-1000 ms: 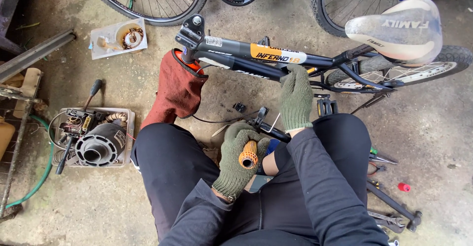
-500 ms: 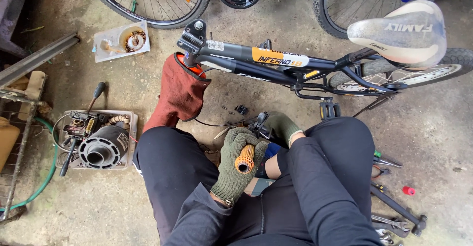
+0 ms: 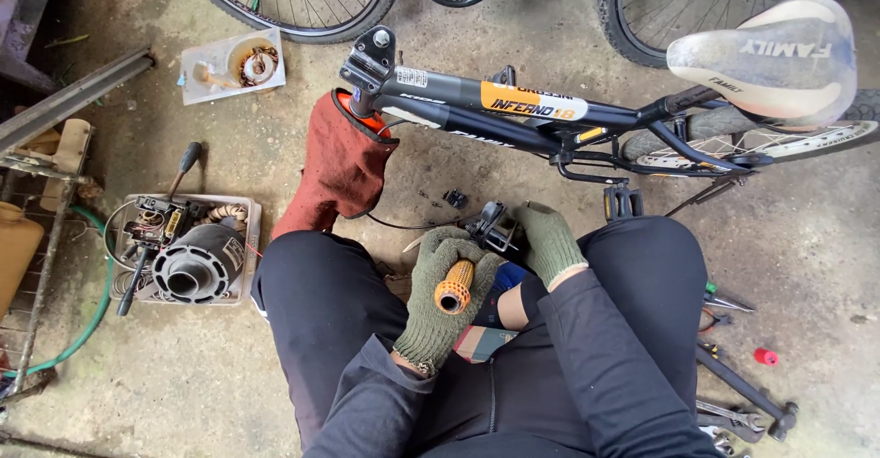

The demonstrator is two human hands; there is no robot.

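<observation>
An orange rectangular label [image 3: 532, 102] and a small white sticker [image 3: 412, 77] are sitting on the black bicycle frame [image 3: 458, 91].

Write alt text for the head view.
Gloved left hand grips an orange handle while the gloved right hand holds a small black part, over the person's lap. A black bike frame lies ahead on concrete.

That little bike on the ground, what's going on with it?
A person sits on the concrete floor beside a black bike frame lying on its side. Both hands wear green knit gloves. The left hand grips an orange-handled tool, and the right hand steadies a small black part between the knees. A red cloth drapes the frame's front end, and a tray with a motor sits nearby.
</observation>
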